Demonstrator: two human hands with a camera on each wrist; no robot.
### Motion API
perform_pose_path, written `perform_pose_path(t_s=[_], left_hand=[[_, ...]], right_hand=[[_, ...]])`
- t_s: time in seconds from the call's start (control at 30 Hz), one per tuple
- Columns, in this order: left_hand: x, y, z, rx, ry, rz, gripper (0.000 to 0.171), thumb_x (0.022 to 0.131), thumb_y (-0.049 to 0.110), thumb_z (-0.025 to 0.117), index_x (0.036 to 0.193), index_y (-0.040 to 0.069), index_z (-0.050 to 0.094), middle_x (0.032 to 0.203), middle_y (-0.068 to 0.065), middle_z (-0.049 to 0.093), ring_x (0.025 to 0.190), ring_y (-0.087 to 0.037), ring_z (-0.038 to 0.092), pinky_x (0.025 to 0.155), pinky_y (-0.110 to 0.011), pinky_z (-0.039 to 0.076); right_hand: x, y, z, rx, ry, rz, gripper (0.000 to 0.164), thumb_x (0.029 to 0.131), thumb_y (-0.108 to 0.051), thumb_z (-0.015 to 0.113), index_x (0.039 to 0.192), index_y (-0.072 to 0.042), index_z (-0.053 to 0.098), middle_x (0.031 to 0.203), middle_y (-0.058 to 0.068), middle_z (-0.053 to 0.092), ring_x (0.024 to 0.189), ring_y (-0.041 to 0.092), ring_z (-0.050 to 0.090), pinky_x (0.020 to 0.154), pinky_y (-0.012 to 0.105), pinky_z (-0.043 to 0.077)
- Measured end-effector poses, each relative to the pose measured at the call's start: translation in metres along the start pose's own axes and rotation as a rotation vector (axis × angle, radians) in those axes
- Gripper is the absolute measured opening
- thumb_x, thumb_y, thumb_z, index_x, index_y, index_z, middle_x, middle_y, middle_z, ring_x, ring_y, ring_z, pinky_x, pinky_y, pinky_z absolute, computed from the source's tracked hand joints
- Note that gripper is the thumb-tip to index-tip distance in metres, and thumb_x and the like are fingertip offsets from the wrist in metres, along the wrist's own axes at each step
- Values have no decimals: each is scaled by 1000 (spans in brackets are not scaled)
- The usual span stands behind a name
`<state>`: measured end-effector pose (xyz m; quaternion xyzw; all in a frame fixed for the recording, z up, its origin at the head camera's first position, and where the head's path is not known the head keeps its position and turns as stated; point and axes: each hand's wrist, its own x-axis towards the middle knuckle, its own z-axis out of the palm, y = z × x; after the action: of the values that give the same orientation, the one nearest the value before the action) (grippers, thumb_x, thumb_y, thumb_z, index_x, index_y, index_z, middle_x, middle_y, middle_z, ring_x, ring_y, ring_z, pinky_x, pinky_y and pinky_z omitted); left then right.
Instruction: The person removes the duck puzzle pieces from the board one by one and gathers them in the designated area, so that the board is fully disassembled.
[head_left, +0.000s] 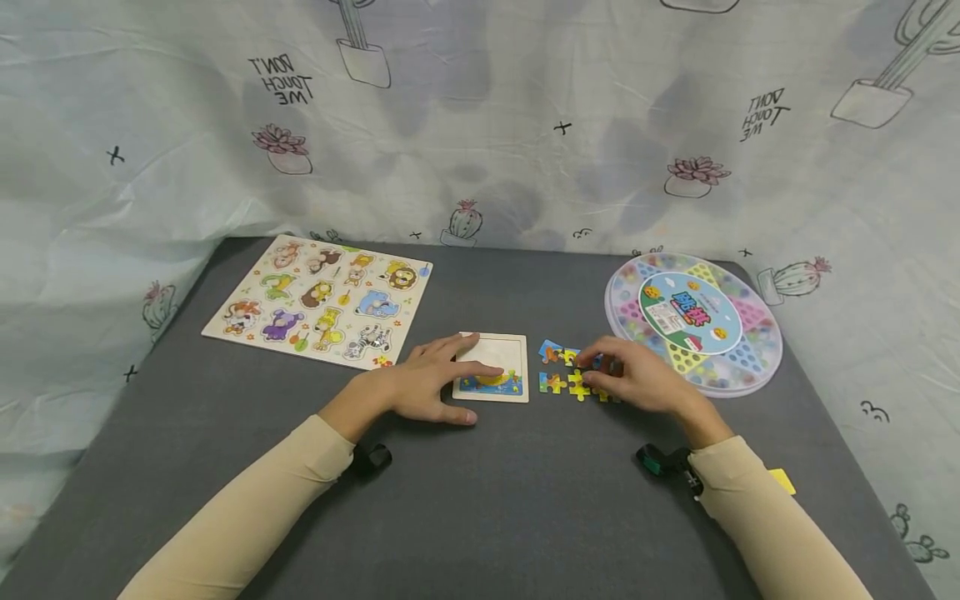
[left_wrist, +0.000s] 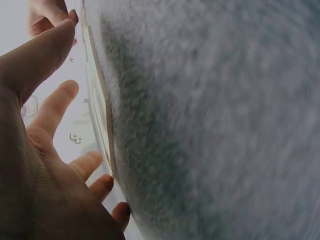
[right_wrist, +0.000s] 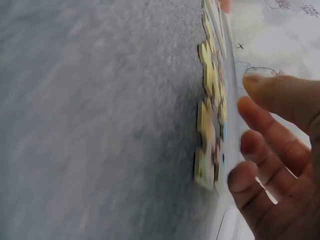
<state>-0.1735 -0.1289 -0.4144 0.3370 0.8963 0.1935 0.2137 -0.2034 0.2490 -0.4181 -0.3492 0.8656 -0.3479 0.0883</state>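
A small square puzzle board (head_left: 501,348) lies mid-table, its lower strip filled with a blue and yellow picture (head_left: 513,383). My left hand (head_left: 429,382) rests over the board's left side with its fingers spread, the index finger reaching across the picture. To the right of the board lie several loose jigsaw pieces (head_left: 578,387) in yellow, blue and orange. Over their right end hovers my right hand (head_left: 647,377), its fingers loosely bent. In the right wrist view, thumb and fingertips stand apart beside the pieces (right_wrist: 206,75), with nothing between them. That hand hides some pieces in the head view.
A wooden animal puzzle (head_left: 341,312) lies at the back left. On the right, close behind my right hand, is a round game board (head_left: 738,312) with a colourful label. Something yellow (head_left: 782,481) shows beside my right sleeve. A printed curtain (head_left: 517,142) hangs behind the grey table (head_left: 510,508).
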Motion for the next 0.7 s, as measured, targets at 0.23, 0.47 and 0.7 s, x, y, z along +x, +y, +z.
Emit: perform_pose_path(t_s=[0.23, 0.47, 0.7], left_hand=[[-13, -7, -7, 14, 6, -69, 69, 92, 63, 66, 155, 49, 40, 174, -9, 4, 158, -40, 8, 115, -74, 17], [-21, -13, -9, 26, 3, -71, 65, 94, 63, 63, 154, 45, 45, 172, -8, 15, 158, -39, 11, 114, -75, 18], [-24, -15, -9, 37, 3, -73, 61, 95, 62, 63, 151, 44, 49, 173, -7, 13, 158, -37, 8, 114, -76, 15]], right_hand=[[23, -3, 10, -60, 57, -38, 26, 95, -9, 75, 120, -6, 71, 106, 7, 72, 72, 10, 57, 61, 28, 48], [40, -3, 17, -133, 51, 31, 29, 94, -19, 77, 122, -10, 72, 108, 4, 73, 62, 9, 49, 59, 29, 43], [51, -2, 19, -153, 5, 71, 28, 96, -22, 76, 123, -14, 72, 109, 2, 73, 65, 11, 50, 60, 30, 44]])
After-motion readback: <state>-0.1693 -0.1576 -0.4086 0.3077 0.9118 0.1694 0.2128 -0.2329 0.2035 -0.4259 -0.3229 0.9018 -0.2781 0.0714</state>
